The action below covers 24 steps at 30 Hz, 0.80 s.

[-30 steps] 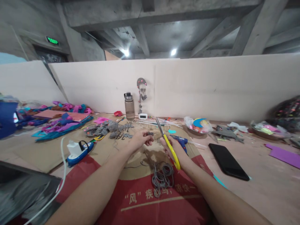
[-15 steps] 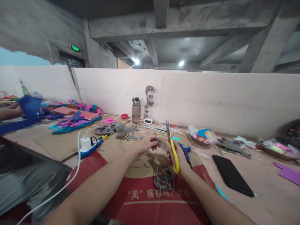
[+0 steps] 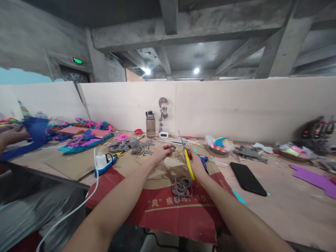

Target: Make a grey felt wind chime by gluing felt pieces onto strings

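Note:
My left hand [image 3: 162, 154] is closed in a pinch on a small grey piece [image 3: 173, 147], too small to tell whether felt or yarn. Just to its right, my right hand [image 3: 197, 163] grips yellow-handled scissors [image 3: 189, 166] with the blades pointing up and away from me. A loose heap of grey yarn [image 3: 182, 190] lies below both hands on a red and brown cardboard sheet [image 3: 173, 224]. Partly behind my right hand sits a blue glue gun [image 3: 203, 159]. Grey balls and scraps [image 3: 135, 144] lie beyond my left hand.
A bottle [image 3: 150, 126] and small white clock [image 3: 163, 134] stand at the back wall. Left is a blue power strip [image 3: 106, 167] with a white cable; right, a black phone [image 3: 248, 178] and a bowl [image 3: 219, 150]. Another person's hand [image 3: 13, 134] holds blue cloth at far left.
The view has shifted, showing more of the cardboard's front edge. My hands stay close together; the scissors remain in my right hand and the grey piece in my left.

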Motion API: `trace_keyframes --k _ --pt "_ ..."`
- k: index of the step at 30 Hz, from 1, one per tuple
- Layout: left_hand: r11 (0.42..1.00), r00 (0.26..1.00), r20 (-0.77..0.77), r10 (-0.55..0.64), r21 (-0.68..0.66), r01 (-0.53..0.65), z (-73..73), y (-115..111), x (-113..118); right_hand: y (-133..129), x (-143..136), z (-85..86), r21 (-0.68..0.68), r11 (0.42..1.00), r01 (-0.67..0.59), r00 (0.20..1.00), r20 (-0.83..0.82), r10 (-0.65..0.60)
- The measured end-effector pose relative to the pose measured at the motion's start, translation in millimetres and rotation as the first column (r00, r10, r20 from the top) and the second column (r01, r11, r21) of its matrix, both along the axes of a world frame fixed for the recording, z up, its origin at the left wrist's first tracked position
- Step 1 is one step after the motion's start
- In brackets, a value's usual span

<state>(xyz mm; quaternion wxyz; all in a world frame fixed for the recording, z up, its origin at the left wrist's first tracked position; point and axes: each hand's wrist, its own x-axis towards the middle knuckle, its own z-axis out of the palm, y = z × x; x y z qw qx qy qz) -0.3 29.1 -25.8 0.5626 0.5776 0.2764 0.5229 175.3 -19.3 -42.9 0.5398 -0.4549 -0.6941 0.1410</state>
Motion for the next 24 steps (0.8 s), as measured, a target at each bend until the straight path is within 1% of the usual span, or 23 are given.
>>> trace_keyframes --k 3,6,9,12,18,24 --pt "0.999 0.999 0.031 -0.028 -0.019 0.028 7.9 -10 3 2 4 0.9 0.050 0.998 0.024 0.997 0.072 -0.028" --pt "0.998 0.997 0.040 -0.063 -0.021 0.064 13.1 -14 2 5 7 0.7 0.071 0.996 0.045 0.991 0.124 -0.054" --pt "0.997 0.996 0.048 -0.073 -0.023 0.075 13.5 -12 -1 5 11 2.9 0.099 0.994 0.055 0.980 0.183 -0.072" --pt "0.998 0.997 0.041 -0.057 -0.011 0.058 11.9 -9 -3 3 15 6.2 0.120 0.992 0.044 0.963 0.259 -0.074" --pt "0.997 0.998 0.030 -0.053 0.056 0.051 13.9 -8 -4 -6 14 9.6 0.085 0.996 0.031 0.893 0.445 -0.066" --pt "0.993 0.999 -0.044 -0.013 0.116 0.018 15.5 -12 -3 -8 13 11.7 0.069 0.995 0.073 0.860 0.500 -0.098"
